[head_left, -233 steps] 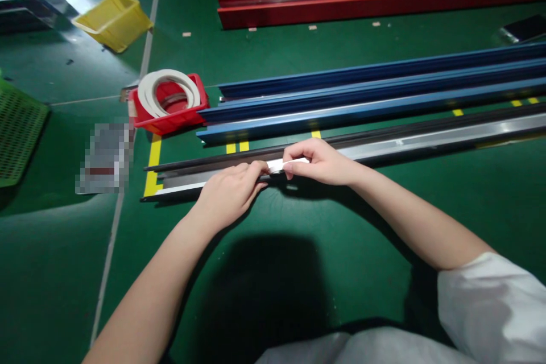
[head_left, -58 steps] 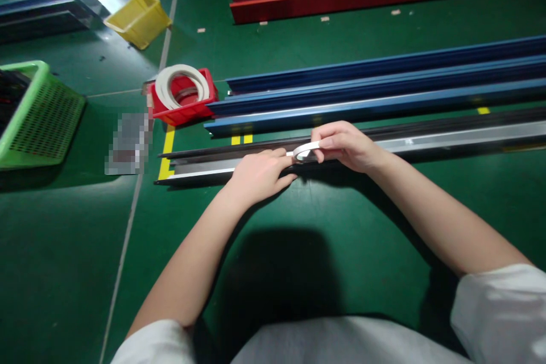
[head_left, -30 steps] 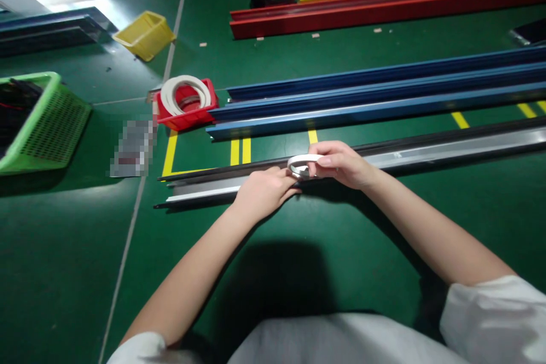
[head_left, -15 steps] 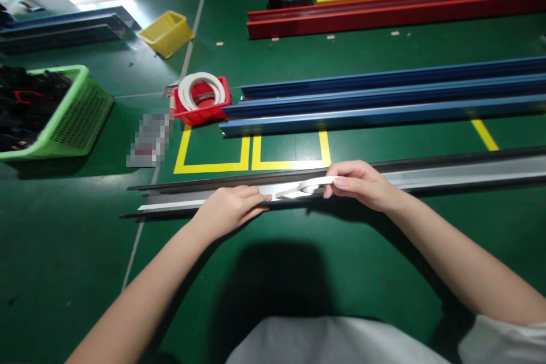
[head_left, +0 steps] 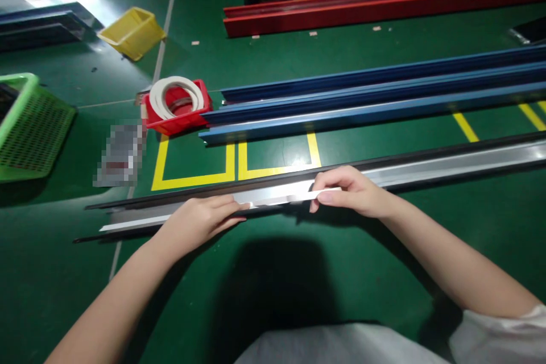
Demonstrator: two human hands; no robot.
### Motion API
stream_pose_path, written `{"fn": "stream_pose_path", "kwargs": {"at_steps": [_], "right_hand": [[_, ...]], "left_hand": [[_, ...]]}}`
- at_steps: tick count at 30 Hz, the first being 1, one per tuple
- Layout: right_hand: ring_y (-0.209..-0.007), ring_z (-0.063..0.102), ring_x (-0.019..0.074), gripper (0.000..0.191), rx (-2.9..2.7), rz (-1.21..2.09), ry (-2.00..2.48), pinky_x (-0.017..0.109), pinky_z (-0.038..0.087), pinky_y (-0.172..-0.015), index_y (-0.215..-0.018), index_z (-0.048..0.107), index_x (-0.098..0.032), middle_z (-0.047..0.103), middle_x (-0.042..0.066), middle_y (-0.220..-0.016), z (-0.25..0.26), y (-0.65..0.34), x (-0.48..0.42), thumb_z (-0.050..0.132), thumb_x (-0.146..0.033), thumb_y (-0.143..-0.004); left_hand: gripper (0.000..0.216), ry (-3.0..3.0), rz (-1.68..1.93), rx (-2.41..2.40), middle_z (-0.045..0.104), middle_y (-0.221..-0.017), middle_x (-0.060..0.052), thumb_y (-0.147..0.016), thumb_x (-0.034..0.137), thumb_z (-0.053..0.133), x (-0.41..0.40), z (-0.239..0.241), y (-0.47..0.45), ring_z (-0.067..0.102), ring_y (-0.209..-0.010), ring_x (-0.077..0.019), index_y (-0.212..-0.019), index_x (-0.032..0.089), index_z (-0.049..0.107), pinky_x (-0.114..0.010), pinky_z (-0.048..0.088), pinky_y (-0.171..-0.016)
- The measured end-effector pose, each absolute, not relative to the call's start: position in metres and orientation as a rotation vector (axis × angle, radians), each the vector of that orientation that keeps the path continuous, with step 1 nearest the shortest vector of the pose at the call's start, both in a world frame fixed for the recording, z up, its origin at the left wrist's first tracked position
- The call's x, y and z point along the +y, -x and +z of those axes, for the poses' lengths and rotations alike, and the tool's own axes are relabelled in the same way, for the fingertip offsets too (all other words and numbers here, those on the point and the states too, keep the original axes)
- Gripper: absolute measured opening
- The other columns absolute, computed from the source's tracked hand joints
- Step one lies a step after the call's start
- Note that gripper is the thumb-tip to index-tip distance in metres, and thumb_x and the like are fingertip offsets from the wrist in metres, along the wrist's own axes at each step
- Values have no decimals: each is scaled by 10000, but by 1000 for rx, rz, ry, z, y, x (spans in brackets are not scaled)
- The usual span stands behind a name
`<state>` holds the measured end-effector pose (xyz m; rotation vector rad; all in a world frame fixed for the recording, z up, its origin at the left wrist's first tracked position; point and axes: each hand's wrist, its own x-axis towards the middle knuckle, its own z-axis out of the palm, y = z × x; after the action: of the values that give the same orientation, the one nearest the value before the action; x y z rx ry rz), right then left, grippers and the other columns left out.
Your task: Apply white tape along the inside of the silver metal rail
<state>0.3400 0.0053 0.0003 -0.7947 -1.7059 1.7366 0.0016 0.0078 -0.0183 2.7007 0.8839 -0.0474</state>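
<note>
A long dark-edged metal channel [head_left: 452, 167] with a silvery inside lies across the green surface in front of me. White tape [head_left: 136, 222] runs along its near side at the left end. My left hand [head_left: 205, 217] bends over the channel's near edge, fingers on top and one digit along the outer side, pinching it where the tape runs. Between the thumb and fingers of my right hand [head_left: 352, 193] is a roll of white tape, seen nearly edge-on. A strip of the tape [head_left: 285, 199] stretches between my two hands, low over the channel.
Behind the channel are a red bin [head_left: 170, 124] with white tape rolls [head_left: 158, 103], several blue channels [head_left: 324, 124] and a red channel [head_left: 341, 21]. A green basket [head_left: 38, 131] and a yellow bin [head_left: 133, 34] stand left. Yellow tape markings [head_left: 196, 181] line the surface.
The view has shifted to the right. The tape roll has turned from showing its ring to nearly edge-on, and the strip between my hands looks straighter. Both hands keep their grips.
</note>
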Motion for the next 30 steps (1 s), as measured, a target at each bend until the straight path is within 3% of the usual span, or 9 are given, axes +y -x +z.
{"fn": "stream_pose_path", "kwargs": {"at_steps": [8, 14, 19, 30], "right_hand": [[-737, 612, 83, 172, -1667, 1676, 855, 176, 440, -708, -829, 731, -143, 711, 10, -796, -2, -336, 17, 609, -255, -877], [-723, 605, 83, 180, -1699, 1662, 924, 180, 421, -684, -817, 731, -135, 712, 13, -787, 1, -343, 19, 619, -266, -868], [-689, 584, 93, 215, -1755, 1658, 991, 197, 399, -641, -831, 737, -125, 705, 26, -772, 5, -350, 18, 619, -302, -862], [-664, 561, 104, 215, -1943, 1595, 1165, 211, 373, -621, -799, 735, -132, 679, 14, -721, 10, -364, 17, 635, -320, -834]], "left_hand": [[311, -2752, -65, 900, 654, -959, -23, -936, 361, 484, 29, -21, 8, 636, -881, -166, -1208, 279, 608, -273, 499, -751], [246, -2647, 39, 976, 629, -1092, -60, -933, 302, 470, 20, -15, -13, 584, -999, -193, -1088, 205, 634, -346, 483, -893], [245, -2555, 86, 1015, 640, -1117, -47, -927, 314, 493, 13, -19, -15, 590, -1038, -188, -1120, 215, 607, -336, 476, -934], [222, -2452, 35, 1091, 647, -1113, -42, -937, 305, 448, 9, -14, -27, 625, -1018, -188, -1138, 232, 508, -307, 491, -863]]}}
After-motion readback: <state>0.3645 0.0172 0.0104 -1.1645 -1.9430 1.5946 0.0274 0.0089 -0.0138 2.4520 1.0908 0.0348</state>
